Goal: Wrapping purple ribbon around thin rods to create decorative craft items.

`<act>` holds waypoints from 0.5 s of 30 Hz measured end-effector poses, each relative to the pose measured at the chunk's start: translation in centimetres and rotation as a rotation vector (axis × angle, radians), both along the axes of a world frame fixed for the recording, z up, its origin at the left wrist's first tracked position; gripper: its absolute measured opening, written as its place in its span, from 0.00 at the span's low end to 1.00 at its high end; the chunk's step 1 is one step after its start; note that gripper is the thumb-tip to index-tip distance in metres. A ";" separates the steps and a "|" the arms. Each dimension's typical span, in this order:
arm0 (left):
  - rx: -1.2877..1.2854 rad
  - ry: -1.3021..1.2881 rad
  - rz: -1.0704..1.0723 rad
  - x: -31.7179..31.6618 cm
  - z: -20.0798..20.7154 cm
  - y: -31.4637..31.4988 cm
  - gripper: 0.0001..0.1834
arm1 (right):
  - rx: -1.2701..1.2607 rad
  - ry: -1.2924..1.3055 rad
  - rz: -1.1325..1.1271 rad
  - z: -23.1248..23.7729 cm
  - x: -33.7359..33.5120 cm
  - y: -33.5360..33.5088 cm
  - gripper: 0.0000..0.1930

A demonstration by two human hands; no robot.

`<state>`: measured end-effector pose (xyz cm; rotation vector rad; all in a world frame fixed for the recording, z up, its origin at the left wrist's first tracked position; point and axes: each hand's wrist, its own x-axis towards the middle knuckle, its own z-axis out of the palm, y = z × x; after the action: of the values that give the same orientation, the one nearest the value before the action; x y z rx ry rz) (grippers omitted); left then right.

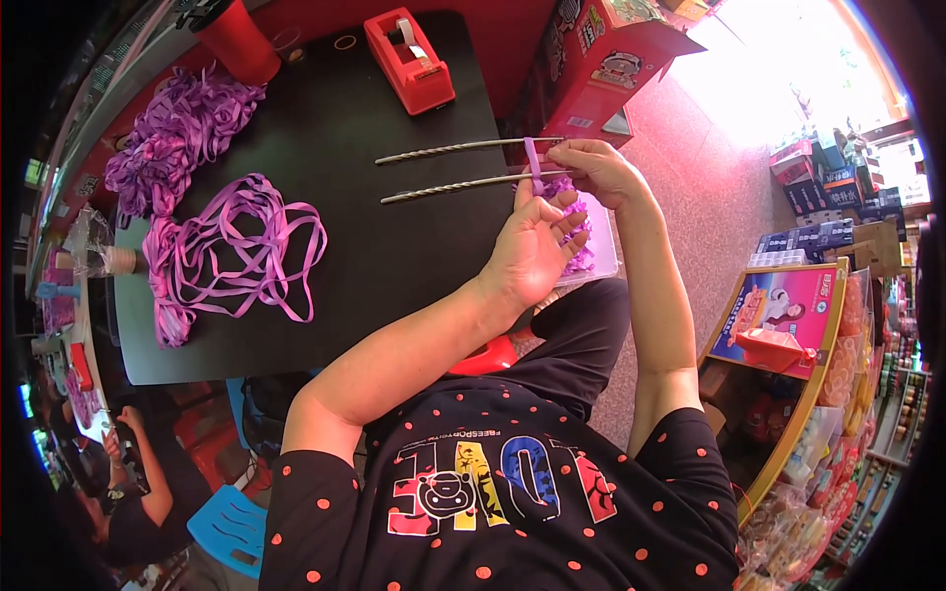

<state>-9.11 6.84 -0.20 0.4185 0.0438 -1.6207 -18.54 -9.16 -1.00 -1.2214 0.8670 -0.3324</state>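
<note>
Had two metal rods [443,192] with twisted ends sticking out side by side over the black table [394,266], tips pointing left. Had a purple ribbon strip [530,163] running across both, near the right-hand end of the visible stretch. Couldn't really make out the exact wrap.

Had the right hand [603,175] up at that end, thumb and index brought close together just right of the strip. Couldn't tell if on ribbon, on metal or on nothing. Kept the left hand [532,246] lower down, palm turned up, fingers loosely curled, index reaching up to the strip at the lower rod. Couldn't tell if gripping or only touching. Both hands pretty close to each other, too.

Below them, more crinkled purple ribbon in a pale container [603,271] by the table edge. Over on the left side of the table, a big bunched heap of purple ribbon [187,138], plus a looser tangle of loops [241,246] right in front of it. Also had a red tape dispenser [409,64] near the far edge, a red cylinder [236,41] in the far left corner, and a blue stool [227,527] down at lower left.
</note>
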 end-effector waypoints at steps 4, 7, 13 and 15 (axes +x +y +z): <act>0.004 0.042 0.003 0.1 -0.2 0.1 0.30 | 0.202 -0.110 0.114 -3.7 0.3 -1.1 0.12; 0.006 0.064 0.000 0.2 -0.3 0.3 0.29 | 0.383 -0.215 0.210 -4.7 1.3 -0.7 0.10; -0.004 0.086 -0.028 0.5 0.0 0.3 0.33 | 0.454 -0.329 0.147 -5.2 2.8 0.9 0.10; 0.006 0.086 -0.030 0.5 0.0 0.2 0.33 | 0.470 -0.334 0.122 -5.1 3.0 1.1 0.10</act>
<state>-8.60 7.03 -0.17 0.3546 0.1077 -1.6679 -15.58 -8.03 -6.12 -0.7490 0.5368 -0.2093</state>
